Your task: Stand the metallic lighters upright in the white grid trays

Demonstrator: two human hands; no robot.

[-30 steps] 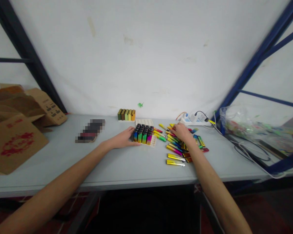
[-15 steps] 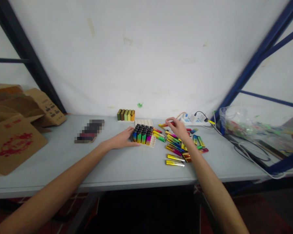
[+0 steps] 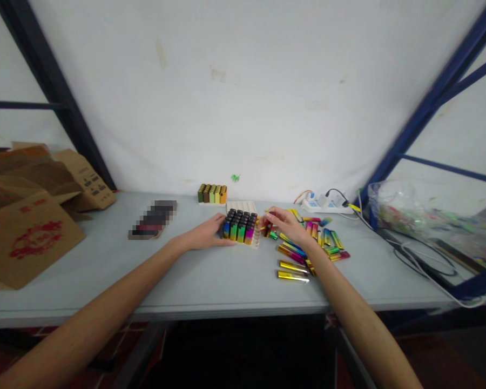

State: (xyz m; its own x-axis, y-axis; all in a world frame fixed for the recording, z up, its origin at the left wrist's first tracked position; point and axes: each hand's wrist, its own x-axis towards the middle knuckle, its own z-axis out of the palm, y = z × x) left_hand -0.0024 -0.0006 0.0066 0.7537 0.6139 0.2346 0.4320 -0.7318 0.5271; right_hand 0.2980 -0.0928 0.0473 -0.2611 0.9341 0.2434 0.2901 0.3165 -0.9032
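Note:
Several black-topped lighters (image 3: 240, 228) with shiny multicoloured bodies stand upright in rows in a white tray (image 3: 256, 242). My left hand (image 3: 208, 232) grips the left side of this loaded tray, thumb toward me and fingers behind. Just off the tray's right edge, my right hand (image 3: 285, 226) pinches a dark red lighter (image 3: 269, 226), held roughly upright. Under and beyond that hand, several loose metallic lighters (image 3: 291, 254) lie in a pile, partly covered by my right forearm.
Behind the tray are another white tray (image 3: 242, 206) and a block of upright yellow and green lighters (image 3: 213, 193). A power strip (image 3: 326, 203) with cables sits at the back right. Cardboard boxes (image 3: 36, 232) occupy the left end; a pixelated dark item (image 3: 153, 219) lies nearer.
My right hand has moved left and toward me from the back of the pile to the tray's right edge, bringing a lighter along. My left hand stays at the tray.

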